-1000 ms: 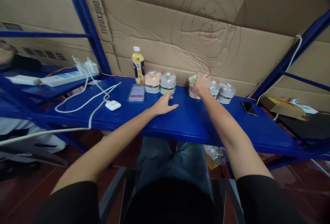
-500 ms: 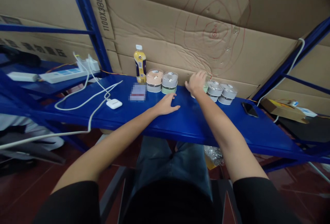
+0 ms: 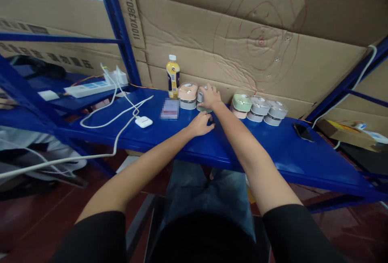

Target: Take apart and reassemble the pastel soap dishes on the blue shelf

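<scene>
My right hand (image 3: 211,97) reaches over a rounded two-layer container (image 3: 202,93), grey above and green below, with its fingers wrapped over the top. The hand hides much of that container. Just in front, my left hand (image 3: 200,124) rests low over the table, holding nothing, its thumb and fingers apart and slightly bent. Left of the gripped container, close beside it, stands a pink-over-grey container (image 3: 188,93). Farther right are a green-over-pink container (image 3: 241,103) and two grey ones, a nearer one (image 3: 257,107) and an outer one (image 3: 275,112), in a row.
A yellow bottle (image 3: 173,76) stands behind a blurred-out flat item (image 3: 170,108). White cables (image 3: 117,144) and a white earbud case (image 3: 143,122) lie leftward on the blue table (image 3: 242,146). A phone (image 3: 303,132) lies at the right. Cardboard (image 3: 188,24) backs the table.
My right hand has moved left from the green-over-pink container to the grey-over-green one. The left hand stays near its place, its fingers a little more bent. The view has shifted slightly.
</scene>
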`<state>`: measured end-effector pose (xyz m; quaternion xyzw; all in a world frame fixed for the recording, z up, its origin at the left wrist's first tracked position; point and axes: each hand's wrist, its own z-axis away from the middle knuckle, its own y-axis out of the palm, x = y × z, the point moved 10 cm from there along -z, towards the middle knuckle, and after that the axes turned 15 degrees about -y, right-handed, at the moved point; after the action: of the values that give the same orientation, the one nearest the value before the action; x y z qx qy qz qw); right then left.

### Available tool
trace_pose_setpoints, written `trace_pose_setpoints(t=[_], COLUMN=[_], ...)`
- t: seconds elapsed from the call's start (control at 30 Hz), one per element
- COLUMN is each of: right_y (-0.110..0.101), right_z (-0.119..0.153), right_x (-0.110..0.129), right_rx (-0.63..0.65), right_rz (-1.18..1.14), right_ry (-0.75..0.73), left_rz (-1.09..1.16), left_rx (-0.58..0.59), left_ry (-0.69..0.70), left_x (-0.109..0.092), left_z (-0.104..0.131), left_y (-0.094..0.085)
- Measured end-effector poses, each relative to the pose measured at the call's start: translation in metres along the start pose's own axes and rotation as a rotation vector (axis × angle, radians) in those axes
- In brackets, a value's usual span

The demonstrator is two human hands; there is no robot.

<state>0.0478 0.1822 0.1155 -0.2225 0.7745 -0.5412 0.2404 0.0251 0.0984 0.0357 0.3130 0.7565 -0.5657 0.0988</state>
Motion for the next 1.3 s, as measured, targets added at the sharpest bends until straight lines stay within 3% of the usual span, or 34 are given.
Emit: trace_pose_setpoints(t=[0.3,0.47,0.57,0.67,0.73,0.83,0.93,1.13,1.3], right_y=[-0.011,-0.025,-0.043,-0.064,-0.070,-0.061,-0.045,-0.017,-0.016], right_z=[0.032,0.054,0.075,0.110,0.136,0.168,0.188,0.192,0.193], right_x=[0.016,0.012,-0.002,-0.020,-0.029,-0.031,-0.030,-0.027,-0.030], right_rx=[-0.013,-0.108,-0.238,-0.415,-0.494,-0.478,-0.407,-0.197,-0.211], right_rz=[0.129,0.127,0.010,-0.168,-0.321,-0.593,-0.801,-0.857,-0.685], right_ry=[-0.130,-0.155,-0.136,-0.092,-0.083,-0.151,-0.230,-0.261,-0.197], left_rz=[0.025,0.097,0.284,0.674,0.951,1.162,1.131,0.822,0.619], left_rx=[-0.003,-0.020,-0.057,-0.078,0.014,0.325,0.511,0.286,0.265], left_ry=[-0.004,-0.019,-0.090,-0.239,-0.304,-0.282,-0.233,-0.121,0.013], left_x=[-0.002,-0.001,0.009,0.029,0.033,0.013,-0.005,-0.009,-0.023], left_z=[0.002,0.002,-0.002,-0.009,-0.012,-0.006,0.008,0.013,0.019], left_y=[-0.005,-0.011,-0.021,-0.031,-0.026,-0.008,0.002,-0.014,-0.009])
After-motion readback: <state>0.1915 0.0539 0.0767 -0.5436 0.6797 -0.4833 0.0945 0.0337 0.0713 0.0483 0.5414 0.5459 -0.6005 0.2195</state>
